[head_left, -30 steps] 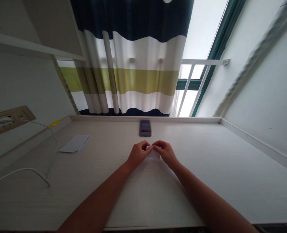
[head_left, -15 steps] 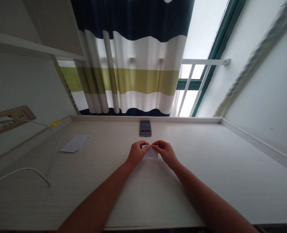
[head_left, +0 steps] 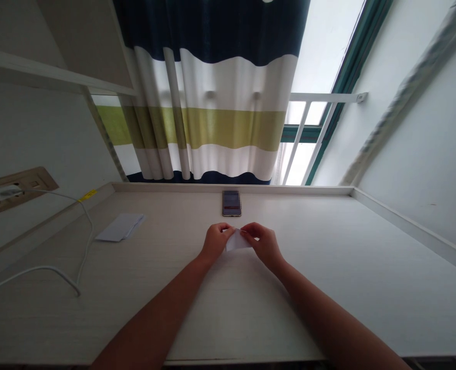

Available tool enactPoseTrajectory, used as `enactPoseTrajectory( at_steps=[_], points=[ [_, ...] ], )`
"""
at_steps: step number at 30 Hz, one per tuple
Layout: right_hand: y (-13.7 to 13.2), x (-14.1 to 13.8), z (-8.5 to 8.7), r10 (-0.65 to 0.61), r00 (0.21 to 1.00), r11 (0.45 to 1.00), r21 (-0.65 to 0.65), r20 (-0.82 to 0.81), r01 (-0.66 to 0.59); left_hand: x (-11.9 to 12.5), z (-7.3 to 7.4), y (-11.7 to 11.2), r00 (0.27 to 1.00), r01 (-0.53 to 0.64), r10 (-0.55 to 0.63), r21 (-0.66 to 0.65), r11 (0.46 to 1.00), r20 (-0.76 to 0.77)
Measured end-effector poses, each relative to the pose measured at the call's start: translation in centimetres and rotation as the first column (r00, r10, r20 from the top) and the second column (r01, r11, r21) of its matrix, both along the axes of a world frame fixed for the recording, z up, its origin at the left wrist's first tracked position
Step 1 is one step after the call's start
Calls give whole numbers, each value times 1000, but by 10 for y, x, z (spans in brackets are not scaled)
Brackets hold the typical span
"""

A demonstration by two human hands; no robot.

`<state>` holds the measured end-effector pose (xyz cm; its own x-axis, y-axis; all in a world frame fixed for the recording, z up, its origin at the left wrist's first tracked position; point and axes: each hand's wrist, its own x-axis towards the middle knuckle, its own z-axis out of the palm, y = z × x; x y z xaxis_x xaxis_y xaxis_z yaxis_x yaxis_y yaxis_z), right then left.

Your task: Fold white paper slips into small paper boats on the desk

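Note:
A small folded piece of white paper (head_left: 236, 241) is held up just above the pale wood-grain desk (head_left: 312, 308). My left hand (head_left: 215, 241) pinches its left end between the fingertips. My right hand (head_left: 262, 243) grips its upper right corner, and the fingers hide part of the sheet. A dark smartphone (head_left: 231, 203) lies flat beyond the hands, near the desk's far edge, with its screen blurred. Neither hand touches it.
A small stack of folded white paper (head_left: 120, 227) lies to the left. A white cable (head_left: 90, 226) with a yellow tag runs from a wall socket panel (head_left: 19, 184) across the desk's left side. A striped curtain (head_left: 208, 118) and a window railing (head_left: 328, 96) stand beyond the far edge.
My hands have drawn slightly apart, and the paper now shows more between them. Its shape looks more triangular and its left end sits lower. The phone and loose papers have not moved.

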<state>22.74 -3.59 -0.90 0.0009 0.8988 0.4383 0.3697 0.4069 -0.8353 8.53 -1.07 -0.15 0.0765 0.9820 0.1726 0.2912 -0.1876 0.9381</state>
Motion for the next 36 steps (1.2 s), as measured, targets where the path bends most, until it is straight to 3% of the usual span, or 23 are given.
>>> enactPoseTrajectory(
  at_steps=[4, 9, 25, 36],
  points=[
    [-5, 3, 4, -7, 956, 981, 187, 292, -50, 0, 0, 0, 989, 23, -9, -90, 996, 145],
    [-8, 6, 8, 28, 894, 956, 248, 448, -154, 1, -2, 0, 954, 53, -5, -152, 987, 300],
    [-5, 7, 7, 76, 888, 946, 250, 453, -208, 0, -4, 1, 966, 19, 16, -136, 991, 258],
    [-5, 7, 7, 106, 905, 943, 246, 413, -223, 1, -2, -1, 944, 46, 7, -154, 987, 329]
  ],
)
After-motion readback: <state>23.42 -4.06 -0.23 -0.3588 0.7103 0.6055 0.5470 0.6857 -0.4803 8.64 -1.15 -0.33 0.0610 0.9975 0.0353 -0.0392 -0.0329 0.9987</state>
